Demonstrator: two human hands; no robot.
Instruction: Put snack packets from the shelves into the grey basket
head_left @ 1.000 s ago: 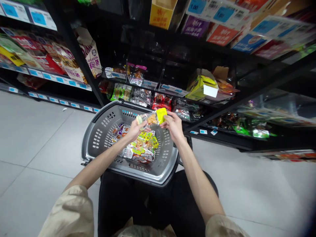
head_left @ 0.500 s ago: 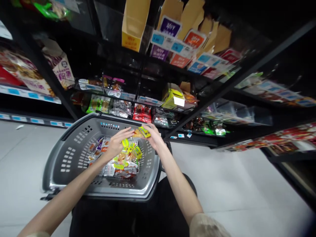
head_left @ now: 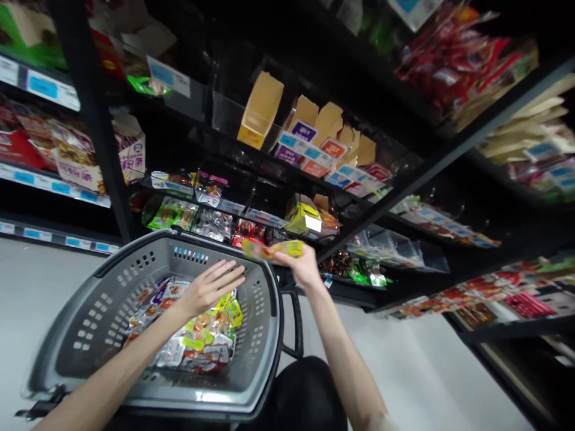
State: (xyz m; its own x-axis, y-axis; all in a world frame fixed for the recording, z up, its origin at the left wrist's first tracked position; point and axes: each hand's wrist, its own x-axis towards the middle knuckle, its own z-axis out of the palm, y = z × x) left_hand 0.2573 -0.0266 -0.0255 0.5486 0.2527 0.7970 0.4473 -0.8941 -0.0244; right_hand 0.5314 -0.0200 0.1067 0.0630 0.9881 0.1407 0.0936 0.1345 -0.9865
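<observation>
My right hand (head_left: 305,267) is closed on a yellow snack packet (head_left: 287,248), blurred by motion, just past the right rim of the basket. My left hand (head_left: 213,287) hangs over the inside of the basket with its fingers stretched out and nothing in it. Below it, a heap of small snack packets (head_left: 197,341), yellow, white, orange and purple, lies in the grey shopping basket (head_left: 90,299). Part of the heap is hidden by my left hand and forearm.
Beyond the basket stands a dark shelf rack. A yellow-green open box (head_left: 303,214) sits on a low shelf, with red packets (head_left: 247,230) and silver packets (head_left: 213,224) beneath. Cut-open cartons (head_left: 260,111) stand higher up. A black basket handle (head_left: 294,323) sticks out to the right.
My right hand has moved right, away from my left, with the yellow packet. My left hand has let go of the packet and its fingers have straightened. The view has tilted up.
</observation>
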